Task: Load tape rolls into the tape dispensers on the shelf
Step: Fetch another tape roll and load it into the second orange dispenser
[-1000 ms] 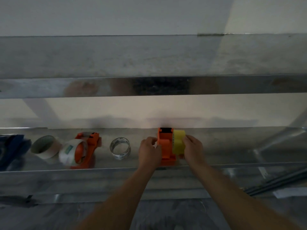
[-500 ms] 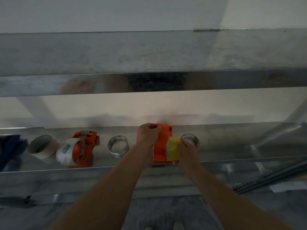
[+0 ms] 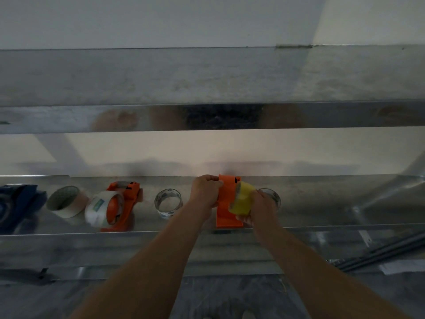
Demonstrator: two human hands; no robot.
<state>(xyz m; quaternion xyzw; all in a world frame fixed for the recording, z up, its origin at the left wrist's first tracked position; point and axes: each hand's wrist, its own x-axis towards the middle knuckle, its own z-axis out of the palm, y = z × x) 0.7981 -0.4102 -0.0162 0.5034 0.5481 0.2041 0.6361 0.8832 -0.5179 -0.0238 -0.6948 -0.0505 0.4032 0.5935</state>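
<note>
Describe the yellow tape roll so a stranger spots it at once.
On the lower metal shelf, find the orange dispenser the left hand grips. The right hand holds the yellow tape roll at its right side; it is the only yellow roll.

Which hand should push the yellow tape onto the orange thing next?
Probably the right hand: it grips the yellow tape roll, held against the side of the orange dispenser. The left hand grips the dispenser's upper part, so it suits steadying it instead.
</note>
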